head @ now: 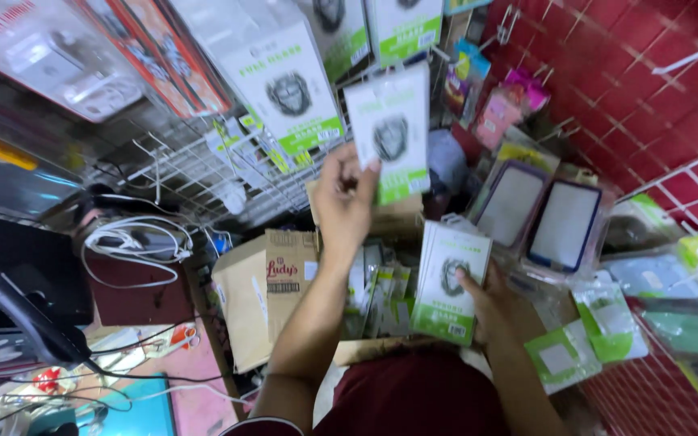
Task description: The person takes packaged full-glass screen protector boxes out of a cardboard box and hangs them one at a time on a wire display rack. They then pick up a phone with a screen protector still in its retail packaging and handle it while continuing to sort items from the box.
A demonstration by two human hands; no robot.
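My left hand (342, 202) pinched 1 light, stiff, slick white-and-green packet (389, 133) by its lower edge before the wire rack (195, 165), while my right hand (486, 303) clasped a low stack of packets (448, 282).

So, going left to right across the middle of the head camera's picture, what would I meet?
Coiled white cables → brown cardboard box → left hand lifting one white-and-green packet → right hand holding a stack of the same packets → two dark-framed screen-shaped packs → red wire grid wall.
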